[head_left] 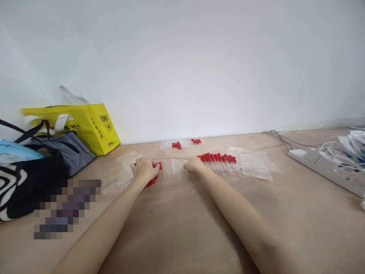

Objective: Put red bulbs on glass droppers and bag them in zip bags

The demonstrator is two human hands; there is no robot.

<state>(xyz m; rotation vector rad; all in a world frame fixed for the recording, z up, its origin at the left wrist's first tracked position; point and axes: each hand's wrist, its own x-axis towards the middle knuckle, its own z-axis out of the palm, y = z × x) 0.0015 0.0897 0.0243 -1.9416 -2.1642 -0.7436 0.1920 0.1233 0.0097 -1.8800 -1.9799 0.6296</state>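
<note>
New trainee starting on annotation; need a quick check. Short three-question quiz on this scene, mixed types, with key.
1. Short answer: What clear things lie side by side between the left hand and the right hand?
2. True or false: The yellow bag stands against the wall side of the table, to the left of both hands.
3. Multiple choice: Where is the row of red-tipped tubes?
A) Inside the yellow bag
B) To the left of the left hand
C) To the right of the right hand

Key: 1. Clear tubes. 2. True. 3. C.
</note>
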